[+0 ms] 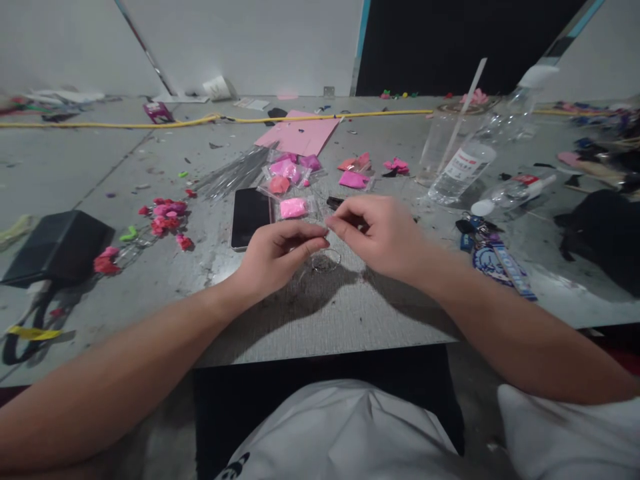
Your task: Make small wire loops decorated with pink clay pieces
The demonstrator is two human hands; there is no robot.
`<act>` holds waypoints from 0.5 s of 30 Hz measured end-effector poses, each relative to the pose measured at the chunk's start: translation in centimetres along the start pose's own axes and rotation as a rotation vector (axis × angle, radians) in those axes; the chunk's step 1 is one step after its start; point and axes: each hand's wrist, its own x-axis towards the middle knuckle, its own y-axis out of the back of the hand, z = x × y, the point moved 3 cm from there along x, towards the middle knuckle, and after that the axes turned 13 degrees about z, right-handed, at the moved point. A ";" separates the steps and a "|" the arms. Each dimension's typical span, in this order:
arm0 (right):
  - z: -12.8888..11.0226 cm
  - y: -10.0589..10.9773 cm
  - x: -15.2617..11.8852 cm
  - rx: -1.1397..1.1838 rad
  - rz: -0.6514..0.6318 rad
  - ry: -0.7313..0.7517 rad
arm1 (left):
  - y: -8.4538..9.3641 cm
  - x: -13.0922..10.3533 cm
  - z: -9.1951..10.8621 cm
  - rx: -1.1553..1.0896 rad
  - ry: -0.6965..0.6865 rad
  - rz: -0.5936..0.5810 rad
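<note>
My left hand [273, 257] and my right hand [383, 233] meet at their fingertips above the table, both closed in a pinch. A thin wire loop [326, 268] shows just under the left fingertips, which grip it. What sits between the right thumb and forefinger is too small to make out. Behind the right fingers lies a small black tool [334, 201], partly covered. A packet of pink clay [293, 208] and a dark phone [250, 219] rest just beyond my left hand.
Thin clear wires [235, 173], a pink sheet [303, 133] and clay packets [287, 167] lie farther back. Pink and red clay flowers [167, 217] and a black adapter [57, 247] are left; plastic bottles [460, 173] and keys with a tag [493, 257] right. A yellow cord [300, 119] crosses behind.
</note>
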 end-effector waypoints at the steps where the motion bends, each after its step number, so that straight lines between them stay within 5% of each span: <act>1: -0.1 -0.3 -0.1 0.005 0.044 0.088 | 0.1 0.1 -0.2 -0.012 0.009 0.039; 10: 0.8 -3.0 -0.3 0.038 0.291 0.294 | 0.9 1.1 -1.1 -0.030 -0.050 0.169; 15: 1.4 -3.8 0.5 0.013 0.286 0.339 | 1.2 1.5 -1.3 0.000 -0.064 0.159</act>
